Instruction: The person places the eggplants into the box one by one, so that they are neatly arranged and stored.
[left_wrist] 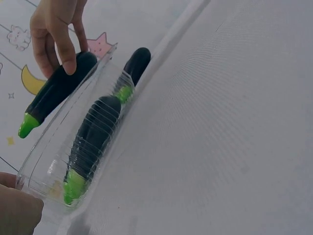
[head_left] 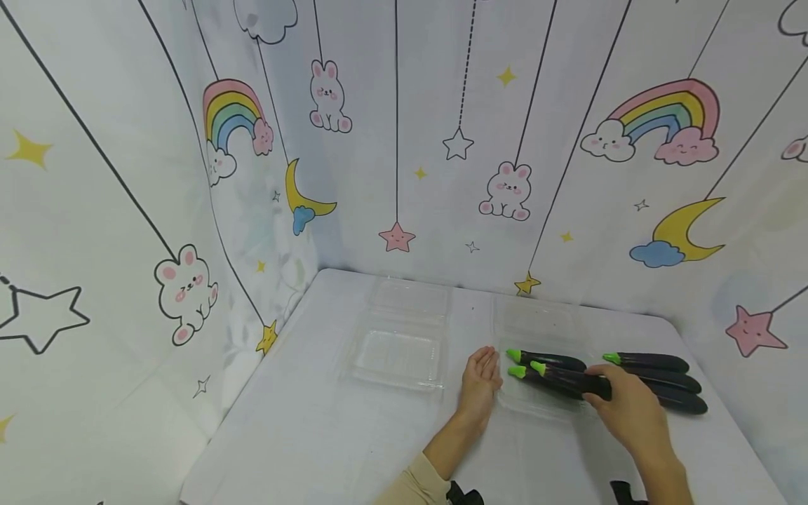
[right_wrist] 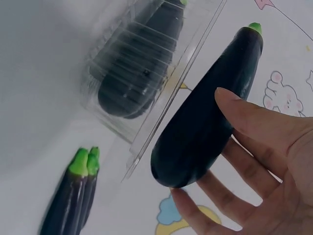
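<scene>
Left box (head_left: 398, 358) lies to the left of the left hand (head_left: 480, 384), well apart. Just right of that hand stands the right box (head_left: 530, 409), two inner eggplants (head_left: 557, 361) in it; above them the held eggplant (head_left: 576, 381) hangs in the right hand (head_left: 633, 408), its stem pointing left. The loose eggplants (head_left: 677, 381) lie on the table (head_left: 290, 435) at far right. That makes two boxes, lids open, and six eggplants: two inside, one held, three loose. The left hand's fingers lie extended together against the right box's left edge. The right hand pinches its eggplant near the blunt end, thumb on one side, spread fingers on the other.
</scene>
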Motion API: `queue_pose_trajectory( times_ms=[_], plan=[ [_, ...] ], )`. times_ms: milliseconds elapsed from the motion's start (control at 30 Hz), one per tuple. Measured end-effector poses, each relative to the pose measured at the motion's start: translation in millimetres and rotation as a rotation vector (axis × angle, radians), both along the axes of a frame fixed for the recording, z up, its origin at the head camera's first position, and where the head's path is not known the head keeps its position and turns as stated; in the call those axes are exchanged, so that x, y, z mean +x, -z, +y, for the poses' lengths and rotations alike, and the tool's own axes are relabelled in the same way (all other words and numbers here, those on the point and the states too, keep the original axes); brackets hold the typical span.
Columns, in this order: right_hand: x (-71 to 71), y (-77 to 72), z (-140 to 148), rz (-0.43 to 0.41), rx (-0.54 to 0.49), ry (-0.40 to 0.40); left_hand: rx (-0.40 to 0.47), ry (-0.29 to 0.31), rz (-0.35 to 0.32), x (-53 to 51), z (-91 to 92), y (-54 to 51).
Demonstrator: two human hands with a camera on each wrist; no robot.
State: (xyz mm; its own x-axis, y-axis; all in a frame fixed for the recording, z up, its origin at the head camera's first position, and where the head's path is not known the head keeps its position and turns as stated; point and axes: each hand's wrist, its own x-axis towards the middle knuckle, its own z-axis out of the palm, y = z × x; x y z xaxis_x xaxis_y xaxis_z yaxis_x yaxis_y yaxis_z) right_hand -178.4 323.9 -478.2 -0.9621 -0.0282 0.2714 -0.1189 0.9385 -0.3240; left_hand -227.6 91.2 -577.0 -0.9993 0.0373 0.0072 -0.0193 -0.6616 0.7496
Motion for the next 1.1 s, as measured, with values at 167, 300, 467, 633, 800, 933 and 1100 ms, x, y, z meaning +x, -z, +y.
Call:
queue_pose_trajectory(
  times_ms=[167,300,467,633,800,933,1100],
  plan=[
    [-1.4,2.0,-5.9,-0.029,0.023,-0.012,-0.013,0.011,0.007,0.5,0.3,1.6],
    [-2.1,3.7,-10.4,-0.061,0.034,-0.023,-0.002,0.011,-0.008,1.5,0.3,0.8],
    [-5.3,8.7,-12.8,-0.102,0.047,-0.053,0.000,0.007,-0.014,2.2,0.2,-0.5],
    [-10.2,15.2,-13.4,-0.151,0.057,-0.079,0.005,0.003,-0.006,2.4,0.0,-1.1],
    [-14.1,21.5,-11.9,-0.162,0.056,-0.109,0.003,0.003,-0.003,2.9,0.1,-1.5],
    [-16.8,24.0,-9.9,-0.167,0.052,-0.135,-0.008,0.007,0.000,2.2,0.2,-1.1],
    [-22.2,24.6,-7.5,-0.218,0.049,-0.140,-0.009,0.010,-0.006,0.8,0.0,0.4]
  ],
)
